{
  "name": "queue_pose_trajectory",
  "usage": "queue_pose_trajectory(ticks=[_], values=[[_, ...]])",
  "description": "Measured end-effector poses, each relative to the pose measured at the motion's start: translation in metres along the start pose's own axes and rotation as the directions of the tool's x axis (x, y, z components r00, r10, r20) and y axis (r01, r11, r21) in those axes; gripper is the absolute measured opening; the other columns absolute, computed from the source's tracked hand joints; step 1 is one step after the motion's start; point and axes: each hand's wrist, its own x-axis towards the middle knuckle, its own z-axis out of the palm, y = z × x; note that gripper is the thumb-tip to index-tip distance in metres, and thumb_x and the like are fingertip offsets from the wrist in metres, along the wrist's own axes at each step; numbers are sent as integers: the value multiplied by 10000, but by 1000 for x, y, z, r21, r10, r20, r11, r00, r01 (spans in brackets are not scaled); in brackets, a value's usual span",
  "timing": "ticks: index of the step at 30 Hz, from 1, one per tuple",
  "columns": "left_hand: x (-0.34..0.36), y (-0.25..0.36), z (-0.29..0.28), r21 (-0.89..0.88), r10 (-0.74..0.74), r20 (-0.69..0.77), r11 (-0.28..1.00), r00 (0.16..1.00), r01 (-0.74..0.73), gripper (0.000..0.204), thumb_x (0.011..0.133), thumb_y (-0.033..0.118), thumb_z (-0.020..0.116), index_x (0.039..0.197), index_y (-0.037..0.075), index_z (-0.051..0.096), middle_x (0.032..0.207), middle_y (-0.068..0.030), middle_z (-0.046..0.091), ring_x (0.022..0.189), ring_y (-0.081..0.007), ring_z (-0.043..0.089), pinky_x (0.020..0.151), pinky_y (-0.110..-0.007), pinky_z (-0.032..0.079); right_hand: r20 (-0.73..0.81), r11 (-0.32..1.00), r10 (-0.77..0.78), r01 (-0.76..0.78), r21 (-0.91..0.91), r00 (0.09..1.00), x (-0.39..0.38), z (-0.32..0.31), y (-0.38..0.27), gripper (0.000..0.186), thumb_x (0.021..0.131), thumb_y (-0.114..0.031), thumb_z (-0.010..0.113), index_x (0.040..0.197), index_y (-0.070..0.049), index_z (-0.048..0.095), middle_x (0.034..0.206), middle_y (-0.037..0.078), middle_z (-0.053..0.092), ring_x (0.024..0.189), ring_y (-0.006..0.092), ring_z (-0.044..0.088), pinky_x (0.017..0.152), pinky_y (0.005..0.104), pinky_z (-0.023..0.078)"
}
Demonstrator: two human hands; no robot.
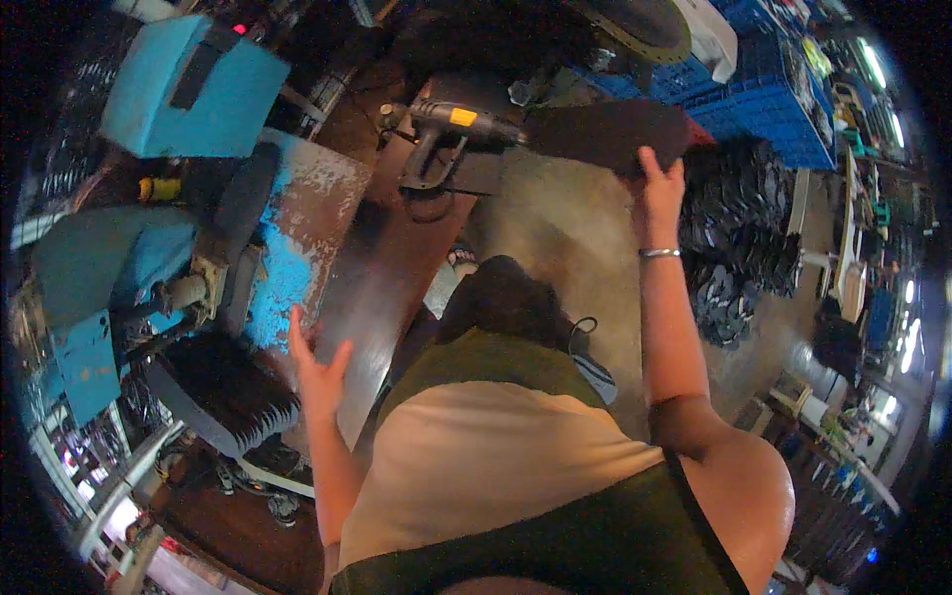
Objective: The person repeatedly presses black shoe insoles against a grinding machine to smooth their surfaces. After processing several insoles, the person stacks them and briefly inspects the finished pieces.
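My right hand [659,193], a metal bangle on its wrist, is stretched far out to the right. It grips the end of a dark flat piece [600,134] with a rounded end, shaped like a shoe sole. The piece's other end lies by the nozzle of a black heat gun [466,121] with a yellow label, which rests on the bench. On the left, my left hand [319,377] is empty with its fingers apart. It is beside a row of dark flat pieces [223,397] stacked closely together.
A blue machine [198,94] with worn paint stands at the left, next to the brown bench top [382,268]. To the right, heaps of dark pieces [739,218] lie on the floor below blue plastic crates [764,99]. A cable hangs by the heat gun.
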Motion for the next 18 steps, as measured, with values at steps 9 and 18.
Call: queue_pose_trajectory(ticks=[9, 18], values=[[18, -1, 3, 172, 167, 180, 965, 970, -198, 1004, 851, 75, 859, 1699, 81, 320, 1660, -199, 434, 1370, -349, 557, 1159, -455, 469, -110, 985, 70, -86, -149, 991, 95, -10, 152, 375, 1005, -133, 755, 1346, -118, 599, 1201, 80, 728, 893, 231, 751, 592, 370, 648], [-17, -24, 9, 91, -63, 118, 995, 991, 52, 1005, 853, 75, 847, 1711, 141, 327, 1656, -169, 447, 1314, -326, 568, 1142, -453, 471, -77, 978, 83, -96, -184, 994, 92, -43, 117, 416, 995, -147, 773, 1377, -132, 610, 1227, 77, 726, 958, 237, 754, 628, 370, 653]])
